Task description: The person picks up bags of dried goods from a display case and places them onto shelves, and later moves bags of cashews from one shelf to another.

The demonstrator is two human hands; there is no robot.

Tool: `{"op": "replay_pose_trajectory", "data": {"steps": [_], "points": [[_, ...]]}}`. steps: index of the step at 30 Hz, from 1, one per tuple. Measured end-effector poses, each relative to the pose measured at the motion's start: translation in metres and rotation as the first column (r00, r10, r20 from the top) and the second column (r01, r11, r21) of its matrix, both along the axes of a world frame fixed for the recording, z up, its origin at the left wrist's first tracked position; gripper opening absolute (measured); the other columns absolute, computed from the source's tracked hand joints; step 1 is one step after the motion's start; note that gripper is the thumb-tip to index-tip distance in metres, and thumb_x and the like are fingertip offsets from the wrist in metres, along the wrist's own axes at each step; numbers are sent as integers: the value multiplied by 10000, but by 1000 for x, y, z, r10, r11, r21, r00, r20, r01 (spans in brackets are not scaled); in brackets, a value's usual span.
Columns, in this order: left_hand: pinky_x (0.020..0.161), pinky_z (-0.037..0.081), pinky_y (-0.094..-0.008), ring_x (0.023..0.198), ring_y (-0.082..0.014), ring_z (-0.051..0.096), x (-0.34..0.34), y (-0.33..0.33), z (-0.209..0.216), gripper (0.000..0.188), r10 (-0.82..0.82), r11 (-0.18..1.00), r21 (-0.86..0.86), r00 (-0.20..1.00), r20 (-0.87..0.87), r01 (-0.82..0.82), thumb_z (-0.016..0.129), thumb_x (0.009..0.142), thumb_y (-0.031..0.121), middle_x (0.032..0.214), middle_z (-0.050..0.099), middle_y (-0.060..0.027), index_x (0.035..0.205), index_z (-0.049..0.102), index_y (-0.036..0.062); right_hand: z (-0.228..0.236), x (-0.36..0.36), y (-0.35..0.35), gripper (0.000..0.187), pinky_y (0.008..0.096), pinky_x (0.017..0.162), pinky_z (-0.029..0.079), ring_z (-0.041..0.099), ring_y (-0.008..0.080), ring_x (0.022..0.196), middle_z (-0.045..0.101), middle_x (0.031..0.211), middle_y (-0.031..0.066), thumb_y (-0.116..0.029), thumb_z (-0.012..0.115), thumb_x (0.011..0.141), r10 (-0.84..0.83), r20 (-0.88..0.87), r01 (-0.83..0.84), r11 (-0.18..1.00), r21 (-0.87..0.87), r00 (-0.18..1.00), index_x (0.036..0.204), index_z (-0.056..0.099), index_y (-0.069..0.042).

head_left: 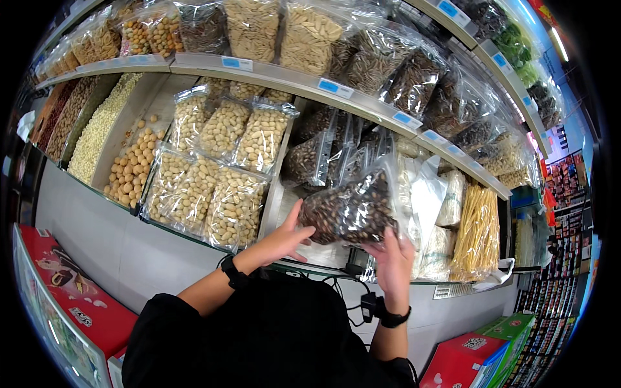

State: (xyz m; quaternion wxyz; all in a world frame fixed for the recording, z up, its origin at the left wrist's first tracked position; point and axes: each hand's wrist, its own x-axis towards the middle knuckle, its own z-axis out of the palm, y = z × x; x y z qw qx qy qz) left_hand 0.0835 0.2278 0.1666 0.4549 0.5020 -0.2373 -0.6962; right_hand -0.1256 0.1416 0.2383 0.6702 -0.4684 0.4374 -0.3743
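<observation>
A clear plastic bag of dark brown, glossy beans or seeds [352, 208] is held tilted above a bin, between my two hands. At its left end, my left hand [279, 240] has thumb and fingers spread around the corner. My right hand [392, 257] grips the lower right corner, its thumb on the near side and some fingers hidden under the plastic. Behind it, similar dark bags [317, 152] stand in the bin. Left of that bin lie several clear bags of peanuts [236, 200].
Loose round nuts [134, 165] and pale grains [103, 126] fill bins to the left. Yellow dried sticks [477, 233] and white packages [438, 249] lie to the right. Above runs a shelf edge [278, 70] with bagged dry goods. Red boxes [462, 359] stand low right.
</observation>
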Motion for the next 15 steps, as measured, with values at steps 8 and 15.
{"op": "replay_pose_trajectory", "data": {"steps": [8,15], "points": [[971,357,-599,1360,-282,247,11,-21,-63,772,301,953,102,933,-198,-286,494,929,365,1506,179,-96,1495,10,162,-104,45,6,229,404,952,476,581,232,1053,566,1182,127,-127,428,991,114,146,-137,978,155,983,1156,516,4],[1119,144,-427,1392,-389,124,-16,-58,-141,768,420,906,-17,895,152,-422,481,890,504,1506,140,-238,1471,216,77,-102,37,16,534,314,1025,366,476,202,1218,473,1353,142,-127,544,936,480,-140,-486,874,-13,866,1397,326,30]]}}
